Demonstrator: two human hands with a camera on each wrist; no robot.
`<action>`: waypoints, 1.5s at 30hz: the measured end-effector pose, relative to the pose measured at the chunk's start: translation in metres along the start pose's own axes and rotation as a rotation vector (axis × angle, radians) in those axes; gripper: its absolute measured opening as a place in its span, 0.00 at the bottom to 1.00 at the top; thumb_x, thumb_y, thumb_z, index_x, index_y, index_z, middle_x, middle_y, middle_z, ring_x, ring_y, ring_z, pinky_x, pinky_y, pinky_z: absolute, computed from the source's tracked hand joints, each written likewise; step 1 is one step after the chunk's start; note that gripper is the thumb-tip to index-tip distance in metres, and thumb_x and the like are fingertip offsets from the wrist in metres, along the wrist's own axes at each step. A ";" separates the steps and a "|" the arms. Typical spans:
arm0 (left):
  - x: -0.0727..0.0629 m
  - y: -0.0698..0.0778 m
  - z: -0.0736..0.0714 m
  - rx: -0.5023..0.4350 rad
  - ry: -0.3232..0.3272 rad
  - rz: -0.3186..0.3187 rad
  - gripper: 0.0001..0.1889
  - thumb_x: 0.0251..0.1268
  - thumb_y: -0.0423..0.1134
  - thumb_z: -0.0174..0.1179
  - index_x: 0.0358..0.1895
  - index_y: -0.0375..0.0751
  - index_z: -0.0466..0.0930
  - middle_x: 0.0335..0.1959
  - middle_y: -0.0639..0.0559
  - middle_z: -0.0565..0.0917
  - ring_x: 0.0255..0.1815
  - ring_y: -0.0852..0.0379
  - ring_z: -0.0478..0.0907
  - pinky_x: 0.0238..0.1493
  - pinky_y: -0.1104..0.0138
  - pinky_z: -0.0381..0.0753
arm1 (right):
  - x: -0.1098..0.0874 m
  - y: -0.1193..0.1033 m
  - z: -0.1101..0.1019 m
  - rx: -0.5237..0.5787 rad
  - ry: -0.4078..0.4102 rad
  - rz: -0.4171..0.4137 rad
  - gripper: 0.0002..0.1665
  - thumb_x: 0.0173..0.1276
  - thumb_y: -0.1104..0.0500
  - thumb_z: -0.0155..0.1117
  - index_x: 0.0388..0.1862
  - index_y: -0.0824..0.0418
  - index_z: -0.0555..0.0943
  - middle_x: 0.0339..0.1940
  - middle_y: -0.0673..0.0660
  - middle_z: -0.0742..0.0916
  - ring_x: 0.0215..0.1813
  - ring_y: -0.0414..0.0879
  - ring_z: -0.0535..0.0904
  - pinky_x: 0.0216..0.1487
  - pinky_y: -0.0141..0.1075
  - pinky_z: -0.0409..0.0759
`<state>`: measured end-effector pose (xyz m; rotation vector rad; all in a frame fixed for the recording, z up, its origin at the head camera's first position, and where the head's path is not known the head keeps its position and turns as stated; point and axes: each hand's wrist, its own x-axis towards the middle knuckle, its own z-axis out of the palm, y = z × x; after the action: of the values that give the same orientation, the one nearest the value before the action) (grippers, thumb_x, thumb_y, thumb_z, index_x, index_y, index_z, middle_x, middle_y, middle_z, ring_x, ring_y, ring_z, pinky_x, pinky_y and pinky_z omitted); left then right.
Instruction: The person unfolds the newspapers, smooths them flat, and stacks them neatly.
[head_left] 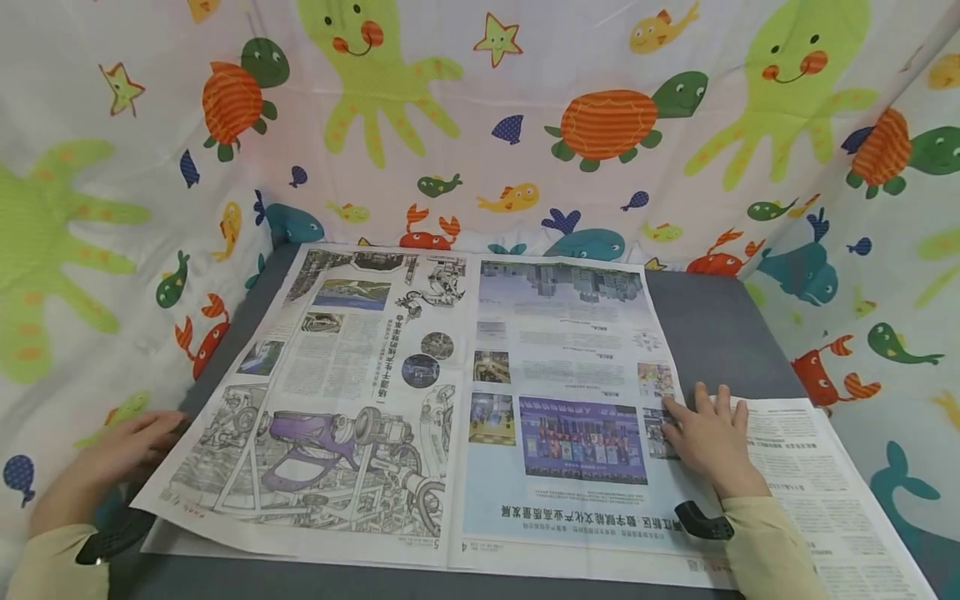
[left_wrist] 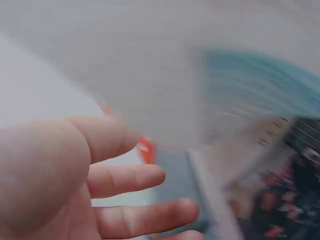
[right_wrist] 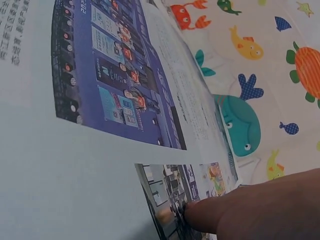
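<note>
A newspaper lies spread open on the dark grey table, its print upside down on the right page. My left hand is at its left edge, fingers loosely extended and partly hidden by the paper. In the left wrist view, the thumb and fingers are spread apart beneath a blurred, lifted sheet, with nothing pinched between them. The near left corner of the page curls up. On the paper's right edge rests my right hand, palm down with fingers spread. The right wrist view shows a finger touching a small printed photo.
Another newspaper sheet lies at the right, partly under my right forearm. The grey tabletop shows behind it. A curtain printed with sea animals encloses the back and both sides. Dark bands are worn on both wrists.
</note>
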<state>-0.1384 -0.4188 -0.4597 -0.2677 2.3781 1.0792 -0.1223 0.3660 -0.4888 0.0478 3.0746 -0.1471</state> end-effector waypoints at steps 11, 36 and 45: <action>-0.053 0.048 -0.035 0.165 0.339 0.229 0.34 0.86 0.48 0.38 0.78 0.22 0.49 0.57 0.23 0.78 0.36 0.71 0.78 0.29 0.74 0.76 | 0.003 -0.008 -0.006 0.022 0.042 -0.007 0.31 0.71 0.52 0.63 0.70 0.63 0.74 0.73 0.84 0.63 0.76 0.85 0.48 0.70 0.79 0.41; 0.079 0.281 0.230 0.707 -0.057 0.334 0.51 0.58 0.61 0.71 0.83 0.65 0.52 0.86 0.38 0.42 0.84 0.27 0.36 0.74 0.25 0.45 | 0.083 -0.236 -0.011 0.176 -0.277 -0.302 0.47 0.71 0.37 0.64 0.83 0.48 0.58 0.85 0.69 0.52 0.83 0.75 0.44 0.75 0.74 0.53; 0.092 0.265 0.241 0.611 -0.064 0.297 0.55 0.53 0.60 0.75 0.83 0.63 0.52 0.86 0.40 0.38 0.83 0.24 0.31 0.74 0.25 0.38 | 0.086 -0.256 0.010 0.084 -0.346 -0.302 0.48 0.71 0.34 0.61 0.84 0.43 0.56 0.86 0.64 0.52 0.84 0.72 0.45 0.73 0.75 0.55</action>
<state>-0.2272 -0.0601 -0.4705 0.3380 2.6026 0.4177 -0.2164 0.1123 -0.4800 -0.3964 2.7089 -0.2679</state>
